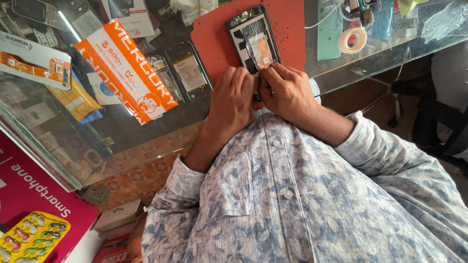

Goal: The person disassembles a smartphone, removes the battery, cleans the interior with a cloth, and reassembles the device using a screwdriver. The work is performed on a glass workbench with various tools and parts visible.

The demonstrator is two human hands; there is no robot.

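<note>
An opened phone [254, 39] is seen lying on a red mat [214, 34] upon a glass counter [146, 124]. Its near end is pinched by the curled fingers of the left hand [233, 100] and right hand [286, 90], pressed together. A tape roll [352, 40] lies at two o'clock, an orange packet [126, 68] at nine. Patterned floor tiles [141, 178] show below the glass.

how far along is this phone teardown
Done: the phone on the red mat already has its back cover off, with its insides exposed. In hand: the left hand and right hand meet at its lower edge, seemingly pulling a clear film. Left: the film and orange internal part remain in place.
</note>
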